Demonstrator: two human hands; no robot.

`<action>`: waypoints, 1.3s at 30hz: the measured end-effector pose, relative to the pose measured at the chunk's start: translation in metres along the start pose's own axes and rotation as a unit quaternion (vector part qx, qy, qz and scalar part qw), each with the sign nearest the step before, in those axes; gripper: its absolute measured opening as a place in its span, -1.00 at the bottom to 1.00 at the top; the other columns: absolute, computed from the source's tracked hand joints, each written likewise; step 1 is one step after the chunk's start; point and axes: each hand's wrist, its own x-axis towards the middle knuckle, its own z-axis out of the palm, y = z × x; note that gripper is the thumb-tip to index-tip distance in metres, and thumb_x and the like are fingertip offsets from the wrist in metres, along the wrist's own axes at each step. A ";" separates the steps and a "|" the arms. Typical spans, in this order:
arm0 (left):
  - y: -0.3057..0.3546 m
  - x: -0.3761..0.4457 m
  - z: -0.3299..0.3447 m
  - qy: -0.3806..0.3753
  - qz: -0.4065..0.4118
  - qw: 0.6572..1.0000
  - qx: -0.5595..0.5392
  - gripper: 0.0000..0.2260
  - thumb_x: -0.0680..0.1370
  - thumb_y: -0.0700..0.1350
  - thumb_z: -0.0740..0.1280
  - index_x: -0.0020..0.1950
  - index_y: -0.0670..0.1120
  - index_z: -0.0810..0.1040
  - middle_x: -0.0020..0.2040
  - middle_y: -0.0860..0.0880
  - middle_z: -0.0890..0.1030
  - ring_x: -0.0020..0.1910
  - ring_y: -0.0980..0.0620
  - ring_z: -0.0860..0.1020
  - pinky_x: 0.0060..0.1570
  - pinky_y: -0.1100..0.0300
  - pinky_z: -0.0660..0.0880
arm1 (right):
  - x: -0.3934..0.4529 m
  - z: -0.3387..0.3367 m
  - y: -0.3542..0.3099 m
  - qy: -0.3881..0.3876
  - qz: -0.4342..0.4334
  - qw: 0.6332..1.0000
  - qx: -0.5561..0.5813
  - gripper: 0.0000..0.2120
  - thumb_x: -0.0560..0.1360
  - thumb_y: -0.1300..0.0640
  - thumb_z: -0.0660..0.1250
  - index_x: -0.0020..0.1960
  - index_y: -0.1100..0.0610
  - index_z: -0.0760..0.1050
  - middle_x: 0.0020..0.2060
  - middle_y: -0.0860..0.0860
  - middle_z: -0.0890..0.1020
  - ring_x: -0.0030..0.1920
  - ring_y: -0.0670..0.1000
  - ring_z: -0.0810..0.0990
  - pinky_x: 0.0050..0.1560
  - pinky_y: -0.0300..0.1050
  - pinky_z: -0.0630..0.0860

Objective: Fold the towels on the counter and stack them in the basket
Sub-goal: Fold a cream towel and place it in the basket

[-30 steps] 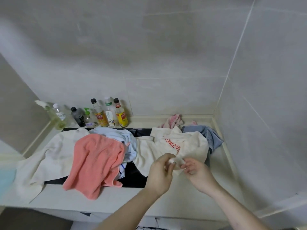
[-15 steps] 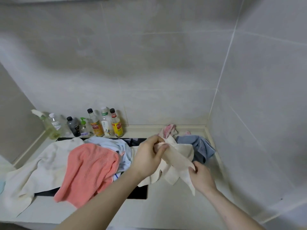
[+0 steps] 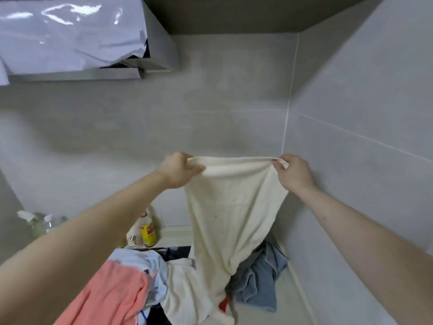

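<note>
cream towel (image 3: pixel 234 207) now lifted, stretched between left hand (image 3: pixel 179 170), right hand (image 3: pixel 294 172)

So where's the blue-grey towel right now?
The blue-grey towel lies crumpled on the counter's right side near the wall corner, just right of the hanging cream towel.

Both hands (image 3: pixel 180 170) (image 3: pixel 294 173) hold cream towel (image 3: pixel 232 207) aloft.

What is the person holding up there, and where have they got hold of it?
A cream towel, held by its top edge: the left hand grips one upper corner, the right hand pinches the other.
</note>
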 end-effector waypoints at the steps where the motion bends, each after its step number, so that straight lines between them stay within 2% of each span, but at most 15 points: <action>1: 0.005 0.007 -0.012 0.021 -0.005 1.000 0.012 -0.64 0.61 0.15 0.35 -0.31 0.01 0.49 -0.35 0.01 0.56 -0.26 -0.08 0.53 -0.27 0.14 0.35 | 0.012 -0.009 -0.011 0.005 -0.015 1.000 -0.006 -0.84 0.59 0.07 0.36 -0.04 0.14 0.65 -0.11 0.17 0.70 -0.02 0.19 0.65 -0.08 -0.04 0.49; 4: 0.017 0.027 -0.043 0.089 -0.010 0.995 0.032 -0.57 0.64 0.14 0.29 -0.37 -0.04 0.40 -0.39 -0.03 0.48 -0.23 -0.16 0.48 -0.26 0.09 0.33 | 0.044 -0.031 -0.038 0.014 -0.055 0.998 -0.024 -0.85 0.58 0.12 0.36 -0.16 0.08 0.61 -0.21 0.11 0.66 -0.05 0.19 0.63 -0.12 -0.06 0.45; 9: 0.043 0.049 -0.085 0.155 0.003 0.987 0.044 -0.58 0.67 0.10 0.24 -0.33 -0.07 0.39 -0.30 -0.11 0.50 -0.12 -0.23 0.54 -0.17 0.08 0.38 | 0.090 -0.059 -0.077 0.051 -0.078 0.995 -0.031 -0.84 0.58 0.10 0.32 -0.15 0.02 0.59 -0.16 0.13 0.68 -0.02 0.21 0.64 -0.03 -0.02 0.53; 11: 0.054 0.055 -0.102 0.163 -0.002 0.986 0.038 -0.58 0.68 0.09 0.21 -0.33 -0.06 0.36 -0.29 -0.10 0.47 -0.17 -0.19 0.49 -0.21 0.11 0.33 | 0.104 -0.069 -0.091 0.071 -0.093 0.993 -0.035 -0.86 0.59 0.07 0.32 -0.07 0.04 0.63 -0.08 0.12 0.71 0.03 0.21 0.64 -0.01 -0.04 0.51; 15: 0.068 0.064 -0.133 0.173 -0.019 0.984 0.030 -0.56 0.69 0.14 0.14 -0.31 -0.08 0.34 -0.34 -0.06 0.41 -0.31 -0.10 0.41 -0.39 0.11 0.23 | 0.122 -0.087 -0.113 0.113 -0.122 0.986 -0.034 -0.83 0.58 0.00 0.33 0.00 0.05 0.64 -0.06 0.11 0.71 0.06 0.25 0.61 0.02 -0.02 0.52; 20: 0.081 0.061 -0.141 0.171 -0.001 0.985 0.016 -0.55 0.70 0.13 0.11 -0.32 -0.07 0.26 -0.35 -0.05 0.31 -0.37 -0.04 0.29 -0.39 0.09 0.16 | 0.125 -0.104 -0.127 0.173 -0.129 0.976 -0.037 -0.76 0.58 -0.06 0.31 0.11 0.03 0.64 0.01 0.11 0.71 0.14 0.25 0.59 0.10 0.05 0.57; 23: 0.080 0.057 -0.132 0.179 0.031 0.983 -0.017 -0.56 0.71 0.07 0.15 -0.33 -0.06 0.21 -0.38 -0.02 0.29 -0.38 -0.02 0.28 -0.40 0.11 0.17 | 0.120 -0.106 -0.123 0.193 -0.133 0.972 -0.024 -0.76 0.57 -0.05 0.31 0.09 0.07 0.64 -0.03 0.12 0.72 0.08 0.25 0.61 0.03 0.04 0.57; 28: 0.067 0.041 -0.111 0.163 0.053 0.984 -0.042 -0.63 0.70 0.04 0.18 -0.26 -0.07 0.27 -0.35 -0.03 0.32 -0.35 -0.03 0.29 -0.36 0.13 0.26 | 0.096 -0.100 -0.102 0.170 -0.123 0.978 -0.022 -0.76 0.57 -0.05 0.35 0.06 0.09 0.67 -0.07 0.11 0.72 -0.01 0.20 0.64 -0.06 -0.02 0.51; 30: 0.062 0.031 -0.098 0.153 0.050 0.985 -0.057 -0.61 0.70 0.05 0.19 -0.28 -0.06 0.24 -0.38 0.00 0.29 -0.36 -0.02 0.27 -0.40 0.17 0.24 | 0.083 -0.097 -0.088 0.161 -0.116 0.980 0.003 -0.74 0.55 -0.07 0.36 0.03 0.10 0.68 -0.13 0.10 0.73 -0.06 0.18 0.67 -0.08 -0.02 0.55; 33: 0.049 0.016 -0.078 0.130 0.037 0.988 -0.074 -0.57 0.69 0.09 0.22 -0.22 -0.21 0.39 -0.39 0.01 0.30 -0.37 -0.01 0.28 -0.38 0.15 0.26 | 0.060 -0.090 -0.067 0.133 -0.086 0.984 0.081 -0.79 0.53 -0.06 0.39 -0.03 0.06 0.69 -0.25 0.03 0.70 -0.23 0.11 0.69 -0.16 0.15 0.68; 35: 0.040 0.004 -0.065 0.118 0.029 0.990 -0.076 -0.55 0.68 0.11 0.22 -0.19 -0.24 0.45 -0.41 0.01 0.31 -0.40 0.01 0.28 -0.39 0.16 0.27 | 0.041 -0.084 -0.054 0.110 -0.067 0.984 0.123 -0.82 0.55 -0.01 0.41 0.02 0.08 0.70 -0.22 0.02 0.69 -0.29 0.01 0.66 -0.25 0.08 0.71; 37: 0.030 -0.010 -0.052 0.109 0.024 0.991 -0.074 -0.56 0.68 0.11 0.23 -0.28 -0.16 0.36 -0.44 0.04 0.28 -0.44 0.03 0.26 -0.46 0.21 0.23 | 0.022 -0.078 -0.038 0.079 -0.063 0.985 0.139 -0.86 0.56 0.03 0.42 0.04 0.07 0.70 -0.17 0.02 0.71 -0.28 -0.03 0.67 -0.22 0.03 0.71; 39: 0.021 -0.023 -0.040 0.096 0.011 0.993 -0.063 -0.55 0.68 0.12 0.24 -0.30 -0.10 0.27 -0.45 0.04 0.26 -0.45 0.03 0.25 -0.45 0.18 0.22 | 0.005 -0.073 -0.022 0.044 -0.061 0.988 0.136 -0.91 0.56 0.06 0.43 0.02 0.04 0.69 -0.19 0.01 0.72 -0.22 0.07 0.72 -0.09 0.07 0.70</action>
